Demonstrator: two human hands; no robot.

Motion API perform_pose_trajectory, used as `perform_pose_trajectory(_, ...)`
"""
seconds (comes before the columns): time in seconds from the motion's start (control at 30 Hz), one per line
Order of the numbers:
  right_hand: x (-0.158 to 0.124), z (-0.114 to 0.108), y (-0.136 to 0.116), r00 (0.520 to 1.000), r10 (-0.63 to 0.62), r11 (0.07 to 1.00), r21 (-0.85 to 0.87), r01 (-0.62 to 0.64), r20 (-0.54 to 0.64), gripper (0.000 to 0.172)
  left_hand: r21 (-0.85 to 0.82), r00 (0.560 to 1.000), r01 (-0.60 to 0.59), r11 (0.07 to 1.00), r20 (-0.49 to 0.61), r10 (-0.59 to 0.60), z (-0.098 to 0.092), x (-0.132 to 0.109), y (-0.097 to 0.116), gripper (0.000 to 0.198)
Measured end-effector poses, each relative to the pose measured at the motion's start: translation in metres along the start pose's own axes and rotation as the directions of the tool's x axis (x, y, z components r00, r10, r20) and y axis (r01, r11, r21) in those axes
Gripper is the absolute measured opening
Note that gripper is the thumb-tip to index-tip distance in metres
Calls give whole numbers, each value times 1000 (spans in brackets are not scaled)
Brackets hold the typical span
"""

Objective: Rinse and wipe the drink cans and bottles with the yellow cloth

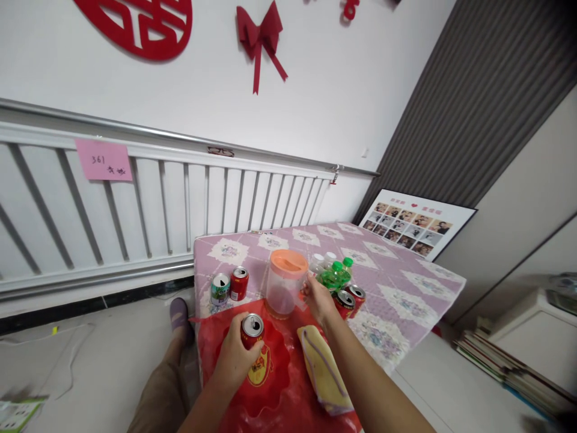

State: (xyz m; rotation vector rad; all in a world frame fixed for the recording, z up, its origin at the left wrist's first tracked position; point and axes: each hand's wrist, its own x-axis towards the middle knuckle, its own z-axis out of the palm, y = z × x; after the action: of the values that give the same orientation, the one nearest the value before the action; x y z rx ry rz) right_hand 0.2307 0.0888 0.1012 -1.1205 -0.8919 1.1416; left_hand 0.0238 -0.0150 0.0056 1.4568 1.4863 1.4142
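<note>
While my left fingers [235, 331] hold an open can [252, 326], I'd best keep it level, my right fingers [308, 288] gripping the jug [281, 292] just left of them.

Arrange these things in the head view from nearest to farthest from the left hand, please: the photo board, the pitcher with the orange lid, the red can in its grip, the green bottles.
1. Red can: held in the left hand.
2. Pitcher: ahead, slightly right.
3. Green bottles: farther right, past the pitcher.
4. Photo board: far right.
</note>
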Motion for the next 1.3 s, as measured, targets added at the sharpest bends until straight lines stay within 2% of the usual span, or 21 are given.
perform_pose_trajectory(0.17,-14,2,-35,999,-50,999,-3,50,19,42,-5,1000,19,1000,10,-19,1,1,-1,56)
perform_pose_trajectory(0.37,-33,-11,-90,992,-112,991,-61,115,49,52,-30,1000,15,999,7,-15,2,0,-3,57)
perform_pose_trajectory(0.53,-52,-23,-118,989,-118,976,-172,132,93,57,-48,1000,9,999,-4,-9,4,1,-4,57)
perform_pose_trajectory(0.67,-68,-33,-129,988,-96,951,-283,126,119,55,-70,1000,-10,997,-4,9,3,0,-2,56)
perform_pose_trajectory(0.9,-85,-43,-139,979,-74,845,-510,162,187,52,-60,1000,-13,998,-13,12,-1,-1,7,57)
perform_pose_trajectory(1.1,-93,-33,-141,976,-77,726,-660,193,202,55,-59,1000,-2,998,-8,2,-3,-2,10,57)
perform_pose_trajectory(1.3,-92,-20,-135,971,-64,632,-744,217,230,53,-55,1000,6,998,-6,-7,-3,-2,3,59)
